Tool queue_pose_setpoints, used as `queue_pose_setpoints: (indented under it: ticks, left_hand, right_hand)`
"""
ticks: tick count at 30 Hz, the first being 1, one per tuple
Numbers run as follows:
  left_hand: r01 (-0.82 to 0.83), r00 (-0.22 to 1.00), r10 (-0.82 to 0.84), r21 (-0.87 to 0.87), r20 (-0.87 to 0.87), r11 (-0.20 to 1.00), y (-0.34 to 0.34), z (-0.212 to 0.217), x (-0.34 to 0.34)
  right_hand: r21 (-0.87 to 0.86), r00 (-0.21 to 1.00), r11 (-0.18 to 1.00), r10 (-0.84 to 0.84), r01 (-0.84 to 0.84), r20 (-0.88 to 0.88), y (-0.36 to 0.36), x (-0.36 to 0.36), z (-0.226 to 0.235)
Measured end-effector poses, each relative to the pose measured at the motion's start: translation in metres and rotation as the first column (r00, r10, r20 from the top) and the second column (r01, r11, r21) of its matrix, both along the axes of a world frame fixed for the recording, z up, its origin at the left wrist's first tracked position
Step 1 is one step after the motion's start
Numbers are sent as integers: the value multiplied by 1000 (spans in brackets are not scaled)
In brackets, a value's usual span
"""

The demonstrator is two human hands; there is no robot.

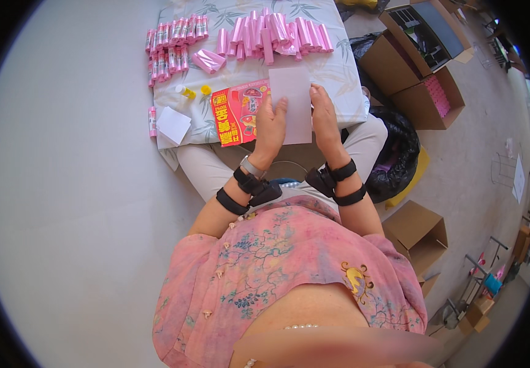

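Note:
A long white paper piece (297, 104), perhaps a stack, is between my two hands above the near edge of the table. My left hand (270, 127) grips its left edge, with the thumb lying over the face. Along the right edge, my right hand (324, 116) presses against it with the fingers straight and together. Under my left hand lies a red and yellow printed packet or card (231, 116). Farther left are a small yellow glue stick (185, 92), a yellow cap (206, 90) and some white paper squares (173, 125).
Pink shiny rolls (253, 37) are heaped across the far part of the patterned tablecloth (348, 92). Labelled pink rolls (170, 34) stand in rows at the far left, and a single roll (152, 121) lies near the left edge. Cardboard boxes (418, 230) and a black bag (397, 153) are on the right.

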State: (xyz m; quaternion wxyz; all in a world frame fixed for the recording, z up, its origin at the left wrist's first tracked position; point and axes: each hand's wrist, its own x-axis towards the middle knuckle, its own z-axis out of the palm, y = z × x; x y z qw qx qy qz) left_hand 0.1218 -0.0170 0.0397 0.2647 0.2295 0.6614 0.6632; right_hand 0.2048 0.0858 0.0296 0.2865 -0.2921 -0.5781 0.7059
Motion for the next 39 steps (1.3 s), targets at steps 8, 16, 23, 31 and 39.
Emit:
queue_pose_setpoints:
  ticks: [8, 16, 23, 31, 39]
  left_hand:
    - [55, 986, -59, -33, -154, 998, -1, -16, -2]
    - [76, 988, -79, -26, -132, 997, -4, 0, -1]
    - [127, 909, -138, -54, -394, 990, -9, -2, -10]
    - [121, 908, -143, -81, -394, 989, -11, -7, -15]
    - [95, 959, -108, -61, -260, 994, -7, 0, -8]
  right_hand:
    - [124, 996, 989, -84, 81, 19, -4, -8, -17]
    - [-401, 997, 915, 22, -48, -70, 10, 6, 4]
    - [-735, 984, 659, 40, -158, -176, 17, 4, 17]
    - [-568, 985, 814, 29, -121, -167, 12, 4, 3]
    - [-337, 994, 940, 20, -57, -111, -1, 0, 18]
